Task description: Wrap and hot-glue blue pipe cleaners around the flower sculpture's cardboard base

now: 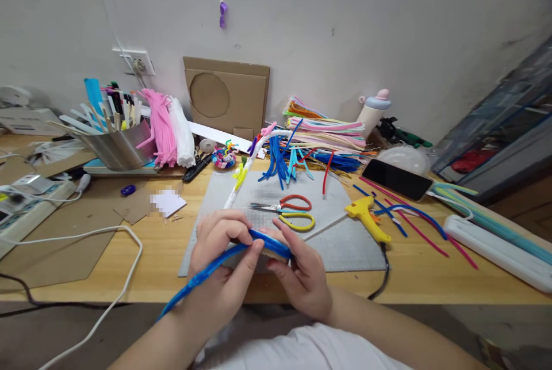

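My left hand [219, 260] is closed, its thumb and fingers pinching a fuzzy blue pipe cleaner [207, 270]. One end of the strip trails down across my left wrist. Between the hands, the blue lies along a small piece with a pale underside, mostly hidden by fingers. My right hand [304, 281] grips the far end of this piece, thumb below and fingers above. Just beyond lie scissors [274, 208] with one red and one yellow handle, on a grey cutting mat [336, 243]. A white wrapped stem [236, 189] with small coloured bits stands behind my left hand.
A yellow glue gun [364, 217] rests at the mat's right, its cord running off the front edge. Bundled pipe cleaners [328, 133], a phone [397, 179] and a bottle [373, 111] are behind. Leftward are a metal container [116, 148], cardboard [86, 249] and a white cable [140, 243].
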Demonstrator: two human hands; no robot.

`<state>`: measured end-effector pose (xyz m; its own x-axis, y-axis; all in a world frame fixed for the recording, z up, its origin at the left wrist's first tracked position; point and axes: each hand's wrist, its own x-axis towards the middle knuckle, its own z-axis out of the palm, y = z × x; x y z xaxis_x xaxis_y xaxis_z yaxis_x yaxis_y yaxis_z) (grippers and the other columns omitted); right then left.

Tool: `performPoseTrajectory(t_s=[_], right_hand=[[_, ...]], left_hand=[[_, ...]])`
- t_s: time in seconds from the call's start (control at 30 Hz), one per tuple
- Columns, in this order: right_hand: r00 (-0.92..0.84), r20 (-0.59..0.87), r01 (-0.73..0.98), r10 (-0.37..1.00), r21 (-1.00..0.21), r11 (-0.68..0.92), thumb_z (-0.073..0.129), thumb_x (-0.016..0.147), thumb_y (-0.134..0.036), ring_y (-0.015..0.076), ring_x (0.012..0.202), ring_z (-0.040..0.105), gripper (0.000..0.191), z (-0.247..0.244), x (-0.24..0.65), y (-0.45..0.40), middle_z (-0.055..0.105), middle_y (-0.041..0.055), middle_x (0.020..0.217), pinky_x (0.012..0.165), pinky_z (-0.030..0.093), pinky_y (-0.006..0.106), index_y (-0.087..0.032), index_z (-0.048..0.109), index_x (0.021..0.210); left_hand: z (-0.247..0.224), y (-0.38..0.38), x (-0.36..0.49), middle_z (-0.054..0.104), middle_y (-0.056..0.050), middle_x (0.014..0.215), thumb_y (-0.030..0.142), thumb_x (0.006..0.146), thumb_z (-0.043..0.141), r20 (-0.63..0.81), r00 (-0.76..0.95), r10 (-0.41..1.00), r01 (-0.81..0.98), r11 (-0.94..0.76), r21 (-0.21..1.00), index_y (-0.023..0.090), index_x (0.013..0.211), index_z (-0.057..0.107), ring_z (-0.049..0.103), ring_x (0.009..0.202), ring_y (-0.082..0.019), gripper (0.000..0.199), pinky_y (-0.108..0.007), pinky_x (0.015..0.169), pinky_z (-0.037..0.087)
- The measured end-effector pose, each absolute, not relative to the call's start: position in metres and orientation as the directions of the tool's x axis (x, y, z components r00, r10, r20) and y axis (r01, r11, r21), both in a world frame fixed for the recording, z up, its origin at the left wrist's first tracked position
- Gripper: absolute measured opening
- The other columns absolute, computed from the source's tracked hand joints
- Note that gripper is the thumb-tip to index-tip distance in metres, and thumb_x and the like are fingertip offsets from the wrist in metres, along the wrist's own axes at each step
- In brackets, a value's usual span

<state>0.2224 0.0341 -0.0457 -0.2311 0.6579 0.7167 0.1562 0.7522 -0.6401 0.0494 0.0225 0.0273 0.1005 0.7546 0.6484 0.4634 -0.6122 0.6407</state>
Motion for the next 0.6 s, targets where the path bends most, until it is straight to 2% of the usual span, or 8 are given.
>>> performPoseTrajectory(t_s=[0.1, 0.17, 0.27, 0.37, 0.47, 0.53, 0.6], right_hand=[[-0.207, 0.704, 0.107, 0.679, -0.673, 0.731, 0.062, 0.094, -0.018, 0.0230, 0.119, 0.067, 0.065, -0.048, 0.216, 0.038, 0.069, 0.0036, 0.132, 0.116, 0.042, 0.048, -0.037, 0.038, 0.151], [-0.224, 0.671, 0.109, 0.707, -0.704, 0.702, 0.063, 0.091, -0.013, 0.0225, 0.122, 0.066, 0.062, -0.048, 0.215, 0.038, 0.069, 0.0033, 0.133, 0.115, 0.043, 0.045, -0.035, 0.046, 0.147], [-0.288, 0.645, 0.096, 0.707, -0.716, 0.692, 0.057, 0.088, -0.007, 0.0226, 0.128, 0.061, 0.063, -0.046, 0.218, 0.034, 0.063, 0.0058, 0.140, 0.111, 0.048, 0.041, -0.030, 0.049, 0.145], [-0.320, 0.614, 0.089, 0.721, -0.739, 0.668, 0.055, 0.086, -0.006, 0.0223, 0.130, 0.059, 0.065, -0.044, 0.224, 0.030, 0.058, 0.0074, 0.145, 0.109, 0.049, 0.040, -0.029, 0.047, 0.146], [-0.345, 0.578, 0.064, 0.740, -0.772, 0.633, 0.055, 0.089, -0.007, 0.0215, 0.132, 0.058, 0.061, -0.044, 0.230, 0.030, 0.059, 0.0067, 0.145, 0.110, 0.049, 0.039, -0.030, 0.049, 0.145], [-0.360, 0.576, 0.025, 0.734, -0.781, 0.624, 0.054, 0.092, -0.011, 0.0214, 0.132, 0.057, 0.055, -0.045, 0.232, 0.032, 0.060, 0.0070, 0.144, 0.110, 0.048, 0.040, -0.031, 0.050, 0.143], [-0.362, 0.585, -0.028, 0.726, -0.785, 0.619, 0.054, 0.095, -0.015, 0.0219, 0.133, 0.056, 0.049, -0.047, 0.231, 0.034, 0.060, 0.0085, 0.144, 0.111, 0.047, 0.043, -0.030, 0.053, 0.141]], left_hand=[[0.029, 0.030, 0.049, 0.056, -0.002, 0.097, 0.010, 0.087, 0.061, 0.674, 0.159, 0.721, 0.478, -0.654, 0.586, 0.025, 0.090, 0.052, 0.057, 0.093, -0.016, 0.018, -0.030, 0.082, 0.046], [0.026, 0.031, 0.049, 0.057, -0.002, 0.098, 0.011, 0.087, 0.061, 0.690, 0.165, 0.705, 0.498, -0.664, 0.559, 0.025, 0.091, 0.053, 0.058, 0.094, -0.017, 0.017, -0.031, 0.084, 0.047], [0.017, 0.030, 0.052, 0.057, -0.004, 0.111, 0.024, 0.085, 0.067, 0.697, 0.067, 0.714, 0.611, -0.582, 0.537, 0.026, 0.098, 0.055, 0.056, 0.107, -0.022, 0.018, -0.038, 0.094, 0.045], [0.005, 0.028, 0.055, 0.045, -0.009, 0.136, 0.044, 0.076, 0.076, 0.686, -0.042, 0.726, 0.663, -0.494, 0.563, 0.027, 0.116, 0.051, 0.044, 0.131, -0.031, 0.050, -0.049, 0.108, 0.038], [-0.009, 0.025, 0.056, 0.027, -0.013, 0.154, 0.052, 0.065, 0.084, 0.628, -0.124, 0.768, 0.607, -0.442, 0.661, 0.029, 0.138, 0.033, 0.028, 0.145, -0.038, 0.092, -0.055, 0.113, 0.034], [-0.017, 0.024, 0.056, 0.023, -0.015, 0.157, 0.054, 0.064, 0.084, 0.506, -0.185, 0.842, 0.527, -0.350, 0.775, 0.031, 0.149, 0.017, 0.032, 0.144, -0.039, 0.110, -0.054, 0.109, 0.042], [-0.021, 0.024, 0.057, 0.024, -0.016, 0.156, 0.055, 0.065, 0.083, 0.412, -0.192, 0.891, 0.468, -0.286, 0.836, 0.032, 0.152, 0.009, 0.038, 0.141, -0.038, 0.117, -0.053, 0.105, 0.046]])
